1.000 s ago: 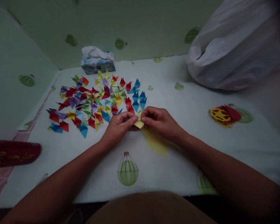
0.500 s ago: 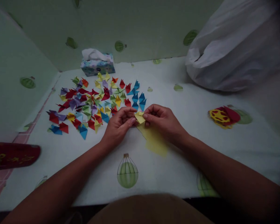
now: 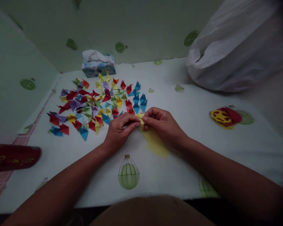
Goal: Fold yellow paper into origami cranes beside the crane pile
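A small folded yellow paper (image 3: 141, 117) is pinched between both hands near the middle of the table. My left hand (image 3: 123, 128) grips its left side with thumb and fingers closed. On its right side, the thumb and forefinger of my right hand (image 3: 160, 125) press together. Flat yellow paper (image 3: 157, 144) lies on the table below and partly behind my right hand. Several folded paper birds in red, blue, yellow, purple and green, among them a blue one (image 3: 84, 133), spread out to the left and beyond my hands.
A tissue box (image 3: 99, 68) stands at the back left. The white plastic bag (image 3: 226, 62) fills the back right. Red and yellow cut-out pieces (image 3: 223, 117) lie at the right. A dark red object with yellow characters (image 3: 16, 157) is at the left edge.
My left hand has closed in on the folded yellow paper and now grips its left side, where its fingertips were only beside it. Less of the paper shows.
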Tool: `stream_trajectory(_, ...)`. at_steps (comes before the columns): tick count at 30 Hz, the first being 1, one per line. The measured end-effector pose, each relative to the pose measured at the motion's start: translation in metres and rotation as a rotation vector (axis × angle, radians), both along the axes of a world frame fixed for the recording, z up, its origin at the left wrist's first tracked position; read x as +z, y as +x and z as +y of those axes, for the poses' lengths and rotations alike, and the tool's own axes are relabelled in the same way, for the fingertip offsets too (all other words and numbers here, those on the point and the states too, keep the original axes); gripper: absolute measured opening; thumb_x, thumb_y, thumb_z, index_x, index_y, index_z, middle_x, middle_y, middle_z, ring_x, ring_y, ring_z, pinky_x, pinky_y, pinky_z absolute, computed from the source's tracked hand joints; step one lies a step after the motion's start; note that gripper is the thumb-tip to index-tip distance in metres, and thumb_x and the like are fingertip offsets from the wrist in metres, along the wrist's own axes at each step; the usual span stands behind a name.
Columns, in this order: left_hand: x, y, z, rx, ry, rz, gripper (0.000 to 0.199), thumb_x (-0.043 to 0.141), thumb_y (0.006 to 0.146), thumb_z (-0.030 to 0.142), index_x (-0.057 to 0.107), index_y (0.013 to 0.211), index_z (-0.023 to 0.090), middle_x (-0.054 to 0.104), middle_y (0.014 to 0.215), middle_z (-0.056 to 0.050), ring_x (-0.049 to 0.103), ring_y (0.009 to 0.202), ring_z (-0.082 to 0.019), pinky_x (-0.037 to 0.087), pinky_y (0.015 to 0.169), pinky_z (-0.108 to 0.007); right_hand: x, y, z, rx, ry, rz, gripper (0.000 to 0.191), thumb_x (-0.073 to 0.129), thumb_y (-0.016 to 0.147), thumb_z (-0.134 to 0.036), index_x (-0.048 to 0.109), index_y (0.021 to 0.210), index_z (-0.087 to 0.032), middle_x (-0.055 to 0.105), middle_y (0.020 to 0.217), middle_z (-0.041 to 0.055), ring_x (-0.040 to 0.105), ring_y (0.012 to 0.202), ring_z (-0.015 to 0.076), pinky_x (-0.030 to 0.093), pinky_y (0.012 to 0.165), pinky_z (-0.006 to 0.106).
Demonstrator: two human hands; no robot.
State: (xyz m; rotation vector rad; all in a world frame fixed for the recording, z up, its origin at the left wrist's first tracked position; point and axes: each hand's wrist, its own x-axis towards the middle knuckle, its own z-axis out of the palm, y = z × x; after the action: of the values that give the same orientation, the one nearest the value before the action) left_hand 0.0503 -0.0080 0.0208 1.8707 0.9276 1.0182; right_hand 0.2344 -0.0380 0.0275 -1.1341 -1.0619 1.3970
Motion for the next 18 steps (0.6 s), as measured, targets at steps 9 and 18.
stream_trajectory(9, 0.006, 0.0069, -0.0062, 0.049, -0.259, -0.177, 0.015, 0.076, 0.081, 0.034, 0.07, 0.078, 0.02, 0.067, 0.09, -0.004, 0.062, 0.078, -0.015, 0.054, 0.07, -0.028, 0.0002, -0.0009, -0.0002, 0.014, 0.035, -0.06, 0.029, 0.079, 0.075, -0.04, 0.059, 0.074, -0.019, 0.06, 0.066, -0.0026, 0.055, 0.06, 0.0107, 0.044, 0.061, 0.027)
stream_trajectory(18, 0.0062, 0.0089, -0.0102, 0.079, -0.447, -0.255, 0.027, 0.08, 0.078, 0.041, 0.067, 0.081, 0.017, 0.069, 0.068, 0.0, 0.066, 0.063, -0.013, 0.058, 0.069, -0.028, -0.0021, -0.0027, -0.0021, 0.045, 0.002, -0.049, 0.025, 0.077, 0.076, -0.036, 0.059, 0.074, -0.02, 0.062, 0.066, -0.0016, 0.057, 0.063, 0.0129, 0.044, 0.062, 0.028)
